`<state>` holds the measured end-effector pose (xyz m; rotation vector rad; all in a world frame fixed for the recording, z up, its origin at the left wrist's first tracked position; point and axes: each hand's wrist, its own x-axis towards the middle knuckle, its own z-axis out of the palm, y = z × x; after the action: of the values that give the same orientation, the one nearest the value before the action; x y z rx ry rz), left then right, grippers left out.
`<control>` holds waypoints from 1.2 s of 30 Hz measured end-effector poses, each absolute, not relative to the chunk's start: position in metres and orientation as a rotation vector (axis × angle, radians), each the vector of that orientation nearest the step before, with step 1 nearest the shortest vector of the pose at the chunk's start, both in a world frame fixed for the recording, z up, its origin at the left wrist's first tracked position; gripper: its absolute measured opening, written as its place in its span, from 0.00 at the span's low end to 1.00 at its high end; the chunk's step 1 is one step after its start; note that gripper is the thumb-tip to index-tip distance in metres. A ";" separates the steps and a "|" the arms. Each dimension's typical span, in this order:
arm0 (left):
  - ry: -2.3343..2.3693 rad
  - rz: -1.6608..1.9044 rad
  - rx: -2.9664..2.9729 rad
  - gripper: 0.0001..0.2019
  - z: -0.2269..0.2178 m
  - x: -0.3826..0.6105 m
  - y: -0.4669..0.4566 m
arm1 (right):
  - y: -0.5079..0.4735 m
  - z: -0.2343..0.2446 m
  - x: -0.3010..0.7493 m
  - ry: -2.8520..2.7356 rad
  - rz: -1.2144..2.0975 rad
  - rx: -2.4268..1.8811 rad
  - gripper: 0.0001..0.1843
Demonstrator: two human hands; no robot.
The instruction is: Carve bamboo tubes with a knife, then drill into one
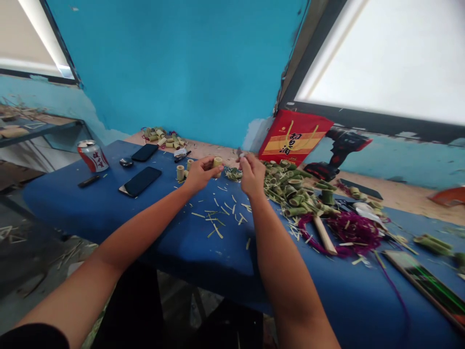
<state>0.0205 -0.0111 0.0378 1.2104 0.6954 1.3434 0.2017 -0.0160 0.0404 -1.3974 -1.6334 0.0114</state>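
My left hand [201,173] grips a short pale bamboo tube [217,161] by its side, open end up. To the right of it, my right hand [253,173] is closed, thumb and fingers pinching something small and greyish [240,154] that I cannot make out; it is apart from the tube. Cut bamboo tubes [180,173] stand on the blue table just left of my left hand. Thin bamboo shavings [214,218] lie scattered beneath both hands. A heap of green bamboo pieces [290,186] spreads to the right of my right hand.
Left on the table are two phones [141,181], a drink can [93,156] and a black mouse-like object [126,162]. A red bag [292,138] and cordless drill [339,150] stand behind the heap. Purple cord [350,232], a wooden handle [324,235] and a tablet-like device [428,286] lie right.
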 end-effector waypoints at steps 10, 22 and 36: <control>0.688 1.316 1.375 0.18 0.026 0.012 0.005 | -0.023 0.038 0.190 -2.061 -0.110 -1.562 0.24; 0.579 1.191 1.114 0.29 0.028 0.009 0.003 | -0.010 0.027 0.195 -1.944 0.029 -1.517 0.32; 0.468 1.072 1.057 0.28 0.028 0.005 0.002 | -0.017 0.032 0.189 -1.942 -0.198 -1.633 0.33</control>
<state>0.0046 0.0017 0.0278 1.0573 0.4677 1.0720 0.1895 -0.0169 0.0324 -1.6331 -1.9424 -0.1978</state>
